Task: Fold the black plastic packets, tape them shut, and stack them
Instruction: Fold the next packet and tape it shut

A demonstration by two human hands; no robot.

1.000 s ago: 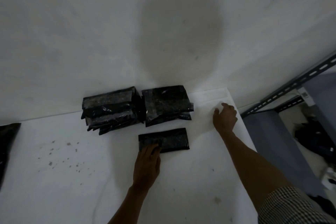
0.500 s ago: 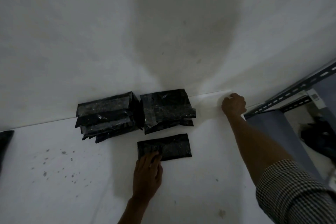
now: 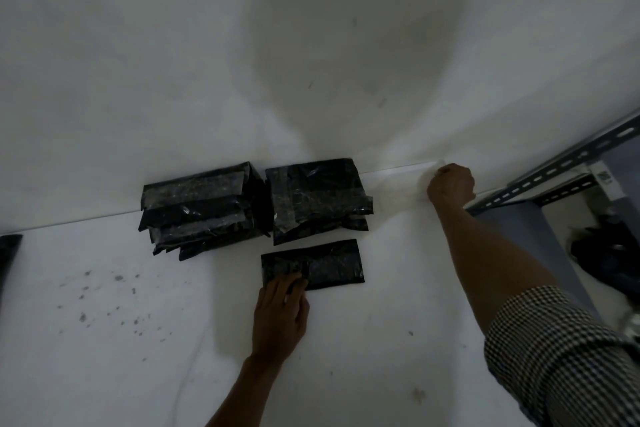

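pressing folded black plastic packet onto white tabletop: left hand, fingers straight. right hand: curled at far edge, contents unclear. step: taping, probably. next: seal flap.

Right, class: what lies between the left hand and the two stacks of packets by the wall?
One flat black packet, its near edge under the left hand; beyond it, a narrow strip of bare table before the stacks. Head view.

White table, pale wall, metal shelving
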